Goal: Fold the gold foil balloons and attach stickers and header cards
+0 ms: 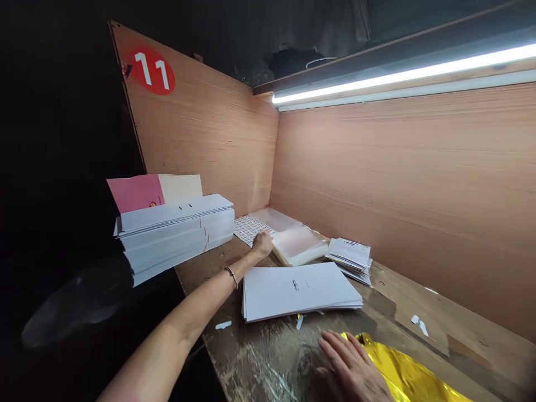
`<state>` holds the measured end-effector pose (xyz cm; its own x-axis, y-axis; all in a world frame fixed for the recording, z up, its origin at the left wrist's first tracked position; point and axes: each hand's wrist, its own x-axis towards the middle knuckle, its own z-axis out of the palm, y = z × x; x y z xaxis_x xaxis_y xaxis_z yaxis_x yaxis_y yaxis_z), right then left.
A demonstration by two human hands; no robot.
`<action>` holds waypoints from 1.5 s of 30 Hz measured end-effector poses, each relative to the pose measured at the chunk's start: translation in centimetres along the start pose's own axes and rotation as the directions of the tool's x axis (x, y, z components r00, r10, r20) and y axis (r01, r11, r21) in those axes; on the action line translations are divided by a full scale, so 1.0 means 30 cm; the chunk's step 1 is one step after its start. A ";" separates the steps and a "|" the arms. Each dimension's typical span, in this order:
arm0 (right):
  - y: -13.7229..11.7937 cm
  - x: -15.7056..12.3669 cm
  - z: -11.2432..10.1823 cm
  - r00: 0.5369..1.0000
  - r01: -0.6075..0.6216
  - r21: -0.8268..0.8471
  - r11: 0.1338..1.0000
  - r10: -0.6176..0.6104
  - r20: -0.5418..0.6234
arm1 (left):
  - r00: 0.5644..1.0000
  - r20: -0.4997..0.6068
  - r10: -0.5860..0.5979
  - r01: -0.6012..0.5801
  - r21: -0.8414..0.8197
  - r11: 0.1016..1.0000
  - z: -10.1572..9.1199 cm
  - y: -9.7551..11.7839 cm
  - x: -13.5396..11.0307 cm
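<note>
While your left hand [263,244] curls at the edge of a label sheet [250,229], beside clear plastic sleeves [299,244], your right hand [350,363] lies spread on the worktop [460,329], just beside gold foil [406,374], white card stack [299,290] between them.

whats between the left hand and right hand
In the head view, a stack of white cards lies between the left hand and the right hand, on the worn wooden bench top.
</note>
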<state>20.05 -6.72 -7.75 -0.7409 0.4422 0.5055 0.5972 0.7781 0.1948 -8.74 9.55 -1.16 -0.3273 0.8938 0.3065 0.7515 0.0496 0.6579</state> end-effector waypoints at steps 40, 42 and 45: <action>-0.057 0.278 -0.137 0.929 -0.369 0.331 0.868 0.330 0.170 | 0.916 -0.394 -0.074 0.062 -0.043 0.997 -0.056 -0.334 0.075; -0.036 0.071 -0.224 0.845 -0.531 0.385 0.755 0.501 0.184 | 0.889 -0.457 -0.023 0.008 -0.036 0.999 -0.074 -0.249 0.068; 0.017 -0.149 -0.328 0.574 -0.736 0.575 0.357 0.779 0.252 | 0.800 -0.527 0.288 -0.332 0.010 0.943 -0.078 -0.014 -0.027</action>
<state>26.69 -12.67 -1.65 -0.0374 0.9724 0.2303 0.5822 0.2085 -0.7859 -10.13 7.75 -0.08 -0.3476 0.4941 0.7969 0.8234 -0.2457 0.5115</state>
